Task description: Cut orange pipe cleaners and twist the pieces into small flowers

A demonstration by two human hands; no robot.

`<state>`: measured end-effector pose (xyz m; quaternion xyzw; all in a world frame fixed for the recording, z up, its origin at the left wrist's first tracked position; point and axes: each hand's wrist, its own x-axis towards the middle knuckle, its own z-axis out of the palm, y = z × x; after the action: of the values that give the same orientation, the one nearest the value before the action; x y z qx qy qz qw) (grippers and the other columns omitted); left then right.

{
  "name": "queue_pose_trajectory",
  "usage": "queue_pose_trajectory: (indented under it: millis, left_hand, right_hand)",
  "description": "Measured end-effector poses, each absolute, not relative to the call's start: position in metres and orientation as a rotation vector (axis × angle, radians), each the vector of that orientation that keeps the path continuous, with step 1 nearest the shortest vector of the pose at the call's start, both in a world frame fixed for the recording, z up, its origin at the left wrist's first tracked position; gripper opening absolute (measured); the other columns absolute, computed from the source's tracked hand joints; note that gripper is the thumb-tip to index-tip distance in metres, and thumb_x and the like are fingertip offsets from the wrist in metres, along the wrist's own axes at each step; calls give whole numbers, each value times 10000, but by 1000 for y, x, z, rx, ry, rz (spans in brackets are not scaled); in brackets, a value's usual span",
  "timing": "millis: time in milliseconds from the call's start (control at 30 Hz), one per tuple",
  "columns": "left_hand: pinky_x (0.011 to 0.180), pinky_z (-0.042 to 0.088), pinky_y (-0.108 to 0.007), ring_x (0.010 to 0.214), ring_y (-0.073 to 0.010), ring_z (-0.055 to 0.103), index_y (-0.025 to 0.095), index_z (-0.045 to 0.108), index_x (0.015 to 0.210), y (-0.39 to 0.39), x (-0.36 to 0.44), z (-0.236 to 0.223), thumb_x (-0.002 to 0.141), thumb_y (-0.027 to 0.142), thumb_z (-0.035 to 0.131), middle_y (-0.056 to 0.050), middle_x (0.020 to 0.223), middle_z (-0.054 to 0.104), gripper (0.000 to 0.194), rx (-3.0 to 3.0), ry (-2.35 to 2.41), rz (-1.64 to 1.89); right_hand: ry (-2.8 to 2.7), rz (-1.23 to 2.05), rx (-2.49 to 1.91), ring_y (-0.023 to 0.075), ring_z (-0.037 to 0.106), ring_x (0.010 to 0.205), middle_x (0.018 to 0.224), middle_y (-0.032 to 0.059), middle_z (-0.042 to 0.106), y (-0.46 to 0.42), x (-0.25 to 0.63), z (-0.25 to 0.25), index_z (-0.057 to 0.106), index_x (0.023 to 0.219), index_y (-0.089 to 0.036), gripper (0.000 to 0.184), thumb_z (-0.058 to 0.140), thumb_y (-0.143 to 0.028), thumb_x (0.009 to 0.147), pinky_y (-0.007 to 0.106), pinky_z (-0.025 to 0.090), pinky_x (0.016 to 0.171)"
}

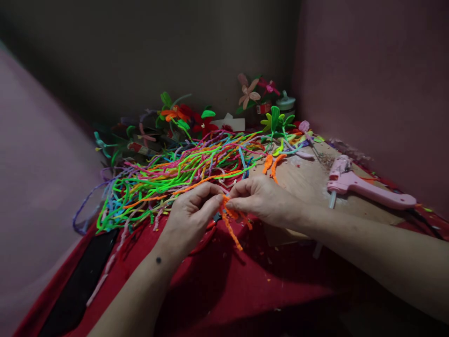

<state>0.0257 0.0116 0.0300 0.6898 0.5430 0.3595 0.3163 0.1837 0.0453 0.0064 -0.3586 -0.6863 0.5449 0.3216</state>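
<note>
An orange pipe cleaner [232, 229] is pinched between my two hands, its ends dangling below the fingertips over the red cloth. My left hand [194, 215] grips it from the left with thumb and forefinger. From the right, my right hand [261, 200] pinches the same piece, so the fingertips of both hands nearly meet. Part of the orange piece is hidden behind the fingers. Just beyond my hands lies a large heap of loose pipe cleaners [168, 175] in green, pink, orange, blue and purple. Small orange bent pieces [268, 164] rest on the cardboard beyond my right hand.
A pink glue gun [375, 189] lies at right on a cardboard sheet [301, 180]. Pipe-cleaner flowers [249, 93] and a lidded jar [286, 103] stand along the back wall. A black flat object [80, 285] sits at the left on the red cloth [252, 290].
</note>
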Motion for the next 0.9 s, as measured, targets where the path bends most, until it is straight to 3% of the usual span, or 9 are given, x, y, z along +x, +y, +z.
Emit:
queue_pose_trajectory:
  millis: [133,267,500,767,900]
  left_hand:
    - [483,316,-185,518,-65,390,182,596,735,12,26,28,804,222,534,53,625,515,100,1794,1419,932]
    - [499,337,-186,563,-83,438,183,607,763,13,24,26,803,236,540,38,645,541,94,1871,1453,951]
    - [524,378,-193,590,-101,497,182,620,796,12,23,23,794,246,556,19,669,579,90,1841,1467,1075]
    - [445,342,-180,448,-61,428,165,597,717,18,23,18,719,305,667,39,547,528,156,1271,1208,996]
    - [408,299,-155,412,-40,393,153,568,662,19,32,11,695,249,682,55,496,504,153,1138,1243,1168]
  right_hand:
    - [-1780,1422,-968,58,433,495,537,-33,512,44,184,6,582,615,-124,119,569,-131,733,186,316,463]
    - [-1678,1622,-905,51,403,446,505,-38,487,44,184,3,559,579,-130,195,567,-192,763,189,303,429]
    - [-1368,2122,-811,89,567,463,550,11,597,42,181,2,582,643,-112,131,568,-147,769,206,475,489]
    - [-1462,2002,-970,64,524,394,493,-9,577,38,177,9,582,637,-109,172,544,-100,805,173,430,422]
    - [-1681,1552,-1058,62,516,398,516,-15,563,36,173,-1,573,630,-130,176,536,-120,802,169,402,404]
